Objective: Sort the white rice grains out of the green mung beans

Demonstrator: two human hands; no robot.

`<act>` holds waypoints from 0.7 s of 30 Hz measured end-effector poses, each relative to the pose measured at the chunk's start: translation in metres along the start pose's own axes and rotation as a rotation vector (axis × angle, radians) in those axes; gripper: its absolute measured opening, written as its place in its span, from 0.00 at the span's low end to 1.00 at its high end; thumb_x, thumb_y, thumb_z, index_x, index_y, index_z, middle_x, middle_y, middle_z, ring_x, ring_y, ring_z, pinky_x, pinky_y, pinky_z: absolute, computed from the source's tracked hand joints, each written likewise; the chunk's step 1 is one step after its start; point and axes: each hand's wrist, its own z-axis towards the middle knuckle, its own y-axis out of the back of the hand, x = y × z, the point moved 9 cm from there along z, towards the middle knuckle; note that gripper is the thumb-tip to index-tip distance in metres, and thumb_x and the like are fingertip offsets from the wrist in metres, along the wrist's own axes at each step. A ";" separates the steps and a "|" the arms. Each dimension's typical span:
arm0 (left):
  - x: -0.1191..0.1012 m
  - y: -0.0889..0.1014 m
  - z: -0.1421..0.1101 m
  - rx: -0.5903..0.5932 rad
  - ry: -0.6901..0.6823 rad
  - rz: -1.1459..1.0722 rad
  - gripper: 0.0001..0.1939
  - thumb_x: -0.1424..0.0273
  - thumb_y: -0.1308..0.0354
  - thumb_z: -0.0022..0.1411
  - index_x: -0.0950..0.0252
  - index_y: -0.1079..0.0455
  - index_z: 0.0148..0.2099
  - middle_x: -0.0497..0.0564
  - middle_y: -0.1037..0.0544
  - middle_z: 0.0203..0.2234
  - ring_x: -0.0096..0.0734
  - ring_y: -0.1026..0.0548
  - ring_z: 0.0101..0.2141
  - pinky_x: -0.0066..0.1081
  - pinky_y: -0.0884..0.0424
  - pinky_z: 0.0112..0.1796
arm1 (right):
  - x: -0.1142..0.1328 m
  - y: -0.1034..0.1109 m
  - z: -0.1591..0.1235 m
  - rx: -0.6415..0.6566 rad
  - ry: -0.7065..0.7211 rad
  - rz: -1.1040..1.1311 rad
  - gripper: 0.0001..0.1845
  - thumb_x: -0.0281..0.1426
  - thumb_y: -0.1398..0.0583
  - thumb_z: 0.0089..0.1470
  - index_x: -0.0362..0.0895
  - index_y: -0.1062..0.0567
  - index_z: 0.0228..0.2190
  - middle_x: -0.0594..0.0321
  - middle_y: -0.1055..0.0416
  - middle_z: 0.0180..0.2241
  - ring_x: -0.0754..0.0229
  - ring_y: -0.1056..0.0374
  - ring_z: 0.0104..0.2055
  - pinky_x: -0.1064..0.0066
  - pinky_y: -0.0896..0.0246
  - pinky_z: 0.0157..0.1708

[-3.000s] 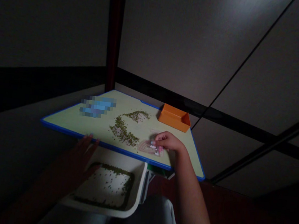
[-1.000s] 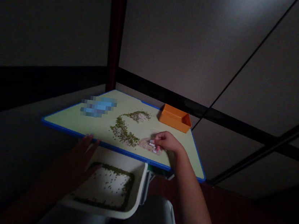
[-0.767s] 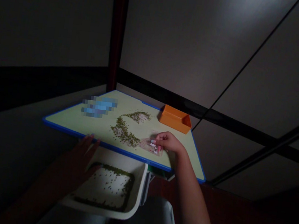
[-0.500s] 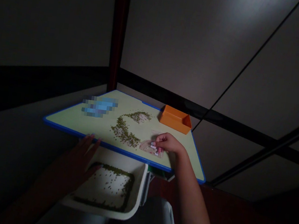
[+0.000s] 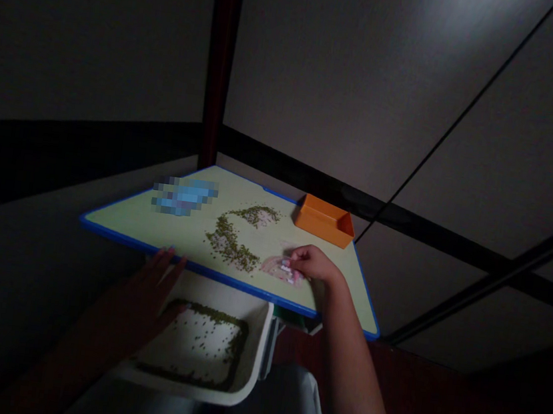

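My right hand (image 5: 314,264) is closed in a pinch low over the light tabletop (image 5: 182,234). Whatever the fingertips hold is hidden or too small to name. Right beneath them are small white and pink bits (image 5: 290,276), beside a pinkish arched patch (image 5: 272,266) on the table. To the left of that hand, small green grains or beans (image 5: 232,248) lie scattered in a curved band. My left hand (image 5: 144,298) is dim, its fingers spread. Its fingertips rest at the table's blue near edge, and its thumb reaches over the white tub (image 5: 258,359).
An orange open box (image 5: 322,223) stands at the table's far right. At the far left lies a blurred-out blue item (image 5: 185,197). More green grains (image 5: 223,314) line the tub's inside below the near edge. Walls (image 5: 313,70) rise close behind the table.
My right hand has shifted very slightly, its fingertips still pinched over the white and pink bits. My left hand has stayed in place.
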 end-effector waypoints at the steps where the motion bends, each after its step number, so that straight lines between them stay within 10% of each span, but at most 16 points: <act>1: 0.000 -0.001 0.000 0.005 0.006 0.003 0.36 0.53 0.55 0.56 0.71 0.46 0.61 0.67 0.46 0.62 0.48 0.49 0.62 0.45 0.39 0.56 | -0.001 0.000 0.000 0.000 0.002 -0.004 0.16 0.40 0.39 0.45 0.40 0.32 0.20 0.67 0.34 0.13 0.73 0.48 0.12 0.79 0.55 0.13; 21: -0.002 0.005 0.001 0.023 0.016 -0.034 0.35 0.54 0.55 0.56 0.71 0.45 0.61 0.67 0.47 0.62 0.48 0.49 0.62 0.45 0.40 0.56 | 0.004 -0.002 0.005 -0.063 0.059 -0.002 0.15 0.39 0.40 0.46 0.41 0.32 0.18 0.66 0.34 0.14 0.70 0.43 0.16 0.77 0.48 0.18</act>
